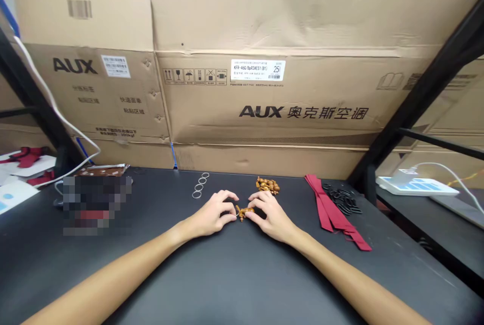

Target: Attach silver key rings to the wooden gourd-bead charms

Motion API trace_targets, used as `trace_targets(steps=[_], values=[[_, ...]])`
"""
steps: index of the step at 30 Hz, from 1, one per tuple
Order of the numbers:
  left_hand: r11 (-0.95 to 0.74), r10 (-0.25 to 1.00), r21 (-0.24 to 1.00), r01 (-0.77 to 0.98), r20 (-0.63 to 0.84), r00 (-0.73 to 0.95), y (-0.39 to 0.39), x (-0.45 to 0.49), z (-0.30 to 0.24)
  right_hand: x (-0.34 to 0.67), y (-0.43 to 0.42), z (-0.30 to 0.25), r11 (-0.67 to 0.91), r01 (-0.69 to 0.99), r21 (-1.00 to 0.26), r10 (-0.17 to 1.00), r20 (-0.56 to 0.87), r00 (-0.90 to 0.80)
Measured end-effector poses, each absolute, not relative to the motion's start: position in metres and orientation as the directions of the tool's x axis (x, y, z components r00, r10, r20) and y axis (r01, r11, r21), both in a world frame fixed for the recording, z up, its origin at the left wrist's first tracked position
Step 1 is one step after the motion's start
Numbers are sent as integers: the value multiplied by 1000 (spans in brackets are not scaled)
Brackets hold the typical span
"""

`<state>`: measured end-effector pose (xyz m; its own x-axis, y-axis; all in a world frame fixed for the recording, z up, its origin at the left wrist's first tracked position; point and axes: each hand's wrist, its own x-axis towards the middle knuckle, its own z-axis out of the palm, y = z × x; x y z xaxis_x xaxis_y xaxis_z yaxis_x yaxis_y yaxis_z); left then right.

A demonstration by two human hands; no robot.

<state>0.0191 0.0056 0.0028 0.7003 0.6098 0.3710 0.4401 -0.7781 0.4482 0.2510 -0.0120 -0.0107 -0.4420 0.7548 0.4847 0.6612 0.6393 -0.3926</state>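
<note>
1. Brown beaded charm [244,211] is at the centre of my clock, between the two hands, over the middle of the black table top [242,274]; twelve points to the far side.
2. Right hand [269,214], at three o'clock and touching it, pinches the charm's body between thumb and forefinger.
3. Left hand [216,212], at nine o'clock, has curved fingers, with thumb and forefinger close to the charm's pale cord; whether they grip this cord, I cannot tell.
4. In my judgement, the step in hand is fine fingertip work on this cord. The next move calls for a steady right pinch and a precise left one.
5. Red ribbon strips [338,216] lie toward three o'clock, with black plastic buckles [345,200] just beyond them.
6. Four silver rings [200,184] lie in a row toward ten o'clock.
7. Pile of similar brown charms [268,185] rests toward one o'clock.
8. AUX cardboard carton [302,88] stands farthest, at twelve.
</note>
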Motion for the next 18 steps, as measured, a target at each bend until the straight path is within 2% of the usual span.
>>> trace_targets(steps=[4, 10, 14, 18], values=[[-783, 601, 440, 440, 351, 718, 6, 19, 5, 252, -7, -18, 569, 741, -357, 787, 497, -365], [-791, 582, 440, 426, 324, 746, 7, 18, 4, 251, -7, -18, 572, 743, -347, 780, 509, -363], [-776, 624, 407, 482, 386, 679, 7, 19, 2, 249, -11, -12, 614, 709, -347, 747, 545, -381], [-757, 649, 314, 573, 461, 605, 1, 21, 3, 247, -18, -7, 648, 706, -285, 701, 584, -408]])
